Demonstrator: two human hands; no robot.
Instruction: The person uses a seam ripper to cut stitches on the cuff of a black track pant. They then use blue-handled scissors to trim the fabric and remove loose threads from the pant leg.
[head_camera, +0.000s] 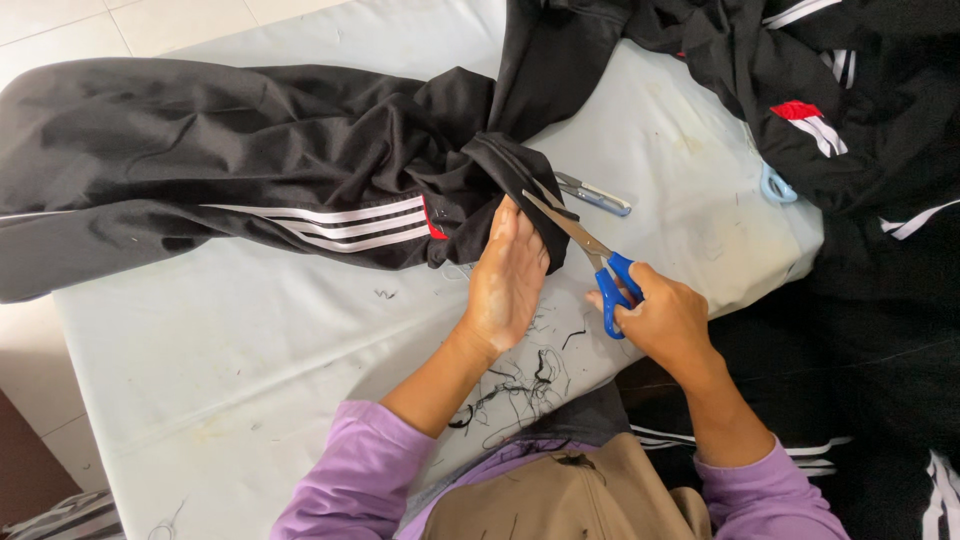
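The left hand (508, 275) is lying flat with fingers straight, pressing on a bunched fold of the black track garment with white stripes (250, 165). Just beside it, the right hand (660, 318) is gripping blue-handled scissors (592, 256), their blades slightly parted at the fabric's edge above the left fingertips. Cut black threads (520, 380) are lying on the pale table (250, 340) beneath both wrists.

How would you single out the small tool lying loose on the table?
Start at the pale table and follow the black garment to its bunched end by the left hand. Just beyond lies a slim grey-and-blue cutter, unheld, unlike the blue-handled scissors in the right hand.
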